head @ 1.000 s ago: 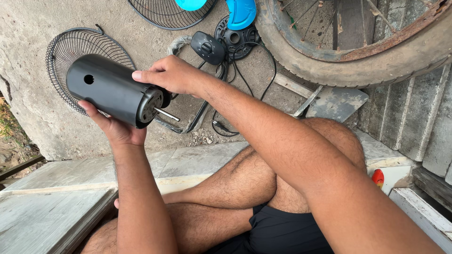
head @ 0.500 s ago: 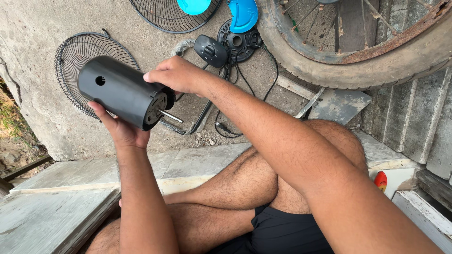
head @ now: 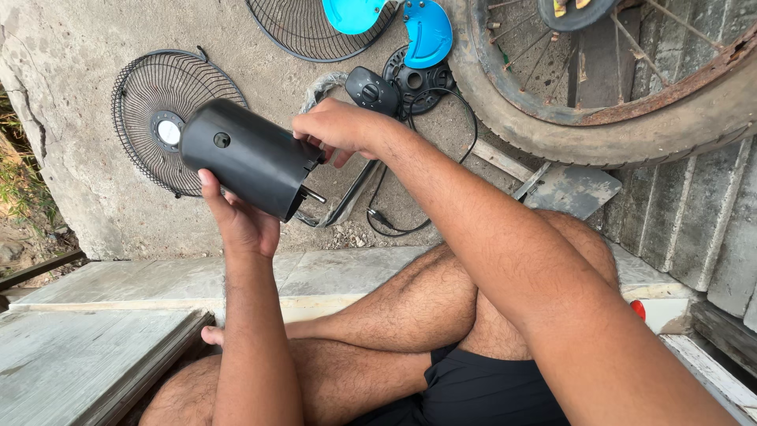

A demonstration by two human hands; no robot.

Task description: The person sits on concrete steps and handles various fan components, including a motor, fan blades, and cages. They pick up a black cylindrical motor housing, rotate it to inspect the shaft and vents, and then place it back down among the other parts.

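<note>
My left hand [head: 240,221] cups a black cylindrical fan motor housing [head: 244,154] from below and holds it up at a tilt, open end toward the right. A thin metal shaft [head: 313,194] sticks out of that end. My right hand [head: 339,126] rests on the rim of the open end, fingers curled over it. Both arms reach forward over my crossed bare legs.
On the concrete lie a round wire fan grille [head: 158,118], a second grille [head: 315,28], blue fan blades [head: 426,31], a black fan base with control knob [head: 374,91] and its cord [head: 410,221]. A large rusty-rimmed tyre [head: 599,118] leans at the right. Grey stone slabs [head: 87,355] lie at lower left.
The housing has shifted slightly right and up with my left hand. My right hand stays on its open end. The camera view has drifted a little.
</note>
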